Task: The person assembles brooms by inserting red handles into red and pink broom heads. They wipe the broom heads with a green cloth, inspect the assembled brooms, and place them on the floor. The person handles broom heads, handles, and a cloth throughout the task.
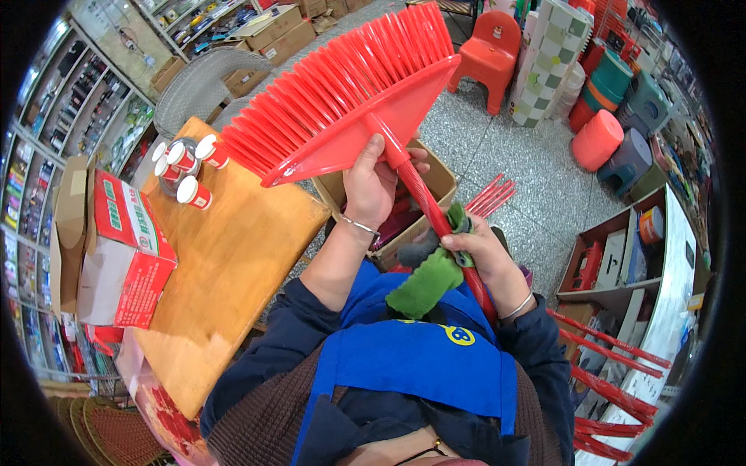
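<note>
- Red broom (353,128), raised before you: handle's lower end lost at your apron (420,365).
- Carton (443,177) beneath: contents mostly hidden.
- Table (225,264): edge just beyond your left arm; floor (536,182) stretches rightward.
- Your left hand (369,186): curled round broom's neck.
- Your right hand (487,252): closed on green cloth (427,283) against handle.

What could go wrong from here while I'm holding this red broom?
The broom head appears close to the paper cups on the wooden table, so swinging it left might knock some over, though depth is hard to judge from this view. The green cloth in your right hand has a loose end hanging beside the handle, so it could slip if your grip relaxes.
</note>
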The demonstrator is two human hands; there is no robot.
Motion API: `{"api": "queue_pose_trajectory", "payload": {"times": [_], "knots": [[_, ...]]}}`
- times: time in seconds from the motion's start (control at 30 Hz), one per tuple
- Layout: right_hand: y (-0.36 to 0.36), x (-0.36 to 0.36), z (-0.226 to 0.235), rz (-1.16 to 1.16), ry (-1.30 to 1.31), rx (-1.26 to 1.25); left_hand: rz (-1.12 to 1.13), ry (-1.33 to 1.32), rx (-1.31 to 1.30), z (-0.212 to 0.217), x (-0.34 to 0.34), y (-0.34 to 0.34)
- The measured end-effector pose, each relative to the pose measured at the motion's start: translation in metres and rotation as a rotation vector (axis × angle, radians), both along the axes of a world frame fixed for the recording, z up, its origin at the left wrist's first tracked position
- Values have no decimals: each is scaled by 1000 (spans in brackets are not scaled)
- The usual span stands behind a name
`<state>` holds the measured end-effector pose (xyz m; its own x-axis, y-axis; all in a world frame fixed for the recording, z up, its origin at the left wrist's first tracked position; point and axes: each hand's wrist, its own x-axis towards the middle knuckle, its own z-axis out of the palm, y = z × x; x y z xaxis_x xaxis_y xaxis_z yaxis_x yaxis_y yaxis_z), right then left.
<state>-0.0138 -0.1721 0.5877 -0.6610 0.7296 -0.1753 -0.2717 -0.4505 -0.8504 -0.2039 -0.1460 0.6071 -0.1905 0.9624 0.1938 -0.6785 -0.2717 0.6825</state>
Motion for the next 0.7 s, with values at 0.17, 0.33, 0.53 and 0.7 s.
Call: {"api": "queue_pose_trajectory", "payload": {"times": [0.17, 0.33, 0.53, 0.7], "knots": [[-2, -18, -11, -276, -396, 648, 23, 156, -147, -11, 3, 9], [-19, -26, -21, -527, -837, 1190, 47, 144, -128, -18, 8, 12], [-12, -21, -28, -438, -747, 1090, 73, 206, -79, -10, 3, 11], [0, -14, -22, -242, -306, 683, 34, 187, -31, -6, 0, 8]]}}
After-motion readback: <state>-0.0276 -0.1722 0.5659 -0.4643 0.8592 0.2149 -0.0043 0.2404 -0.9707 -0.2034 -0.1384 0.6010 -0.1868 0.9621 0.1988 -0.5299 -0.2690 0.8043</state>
